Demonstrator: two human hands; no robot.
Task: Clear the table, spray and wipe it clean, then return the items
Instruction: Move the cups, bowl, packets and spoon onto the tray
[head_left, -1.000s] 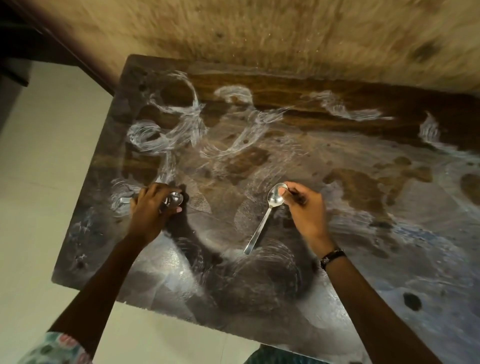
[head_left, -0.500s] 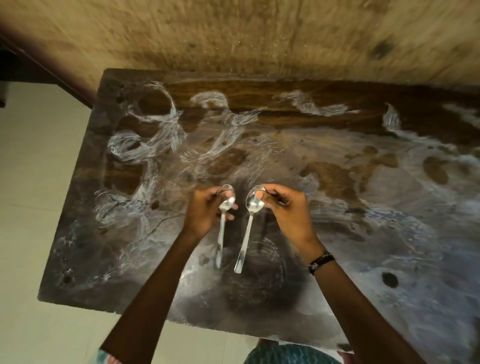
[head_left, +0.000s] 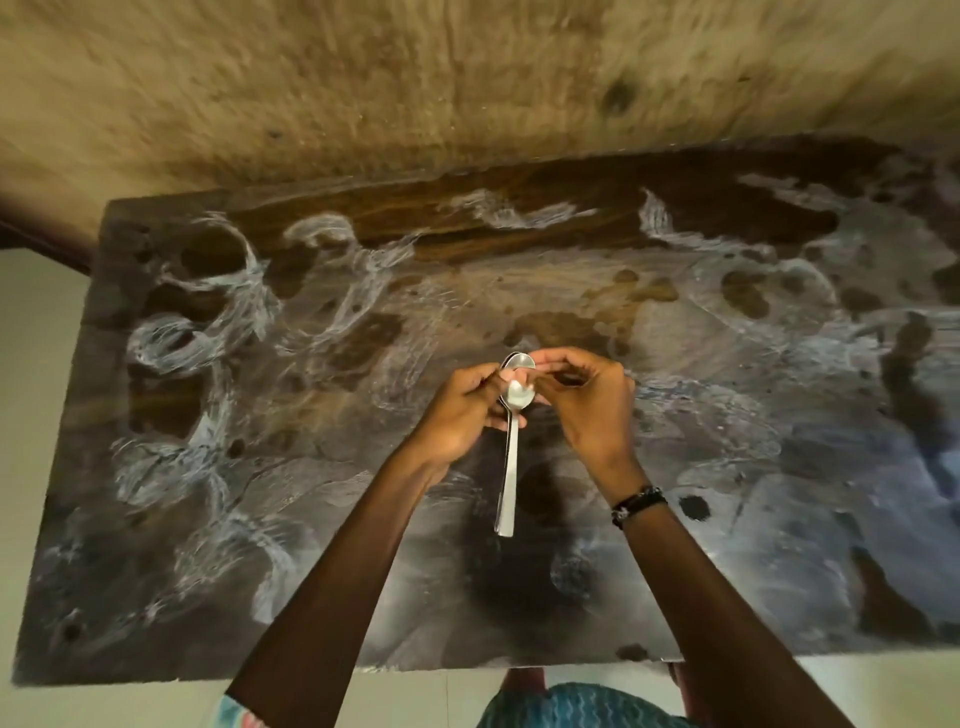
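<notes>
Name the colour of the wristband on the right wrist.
Black wristband, seen clearly in the head view.

My left hand and right hand meet above the middle of the table, with the stacked spoons between them, handles toward me; the wall stands behind the table's far edge

Only one view was given. It was taken from a camera worn on the head and was aimed forward and steeply down. The table was seen from close above, with the wall behind it and the floor beside it.
</notes>
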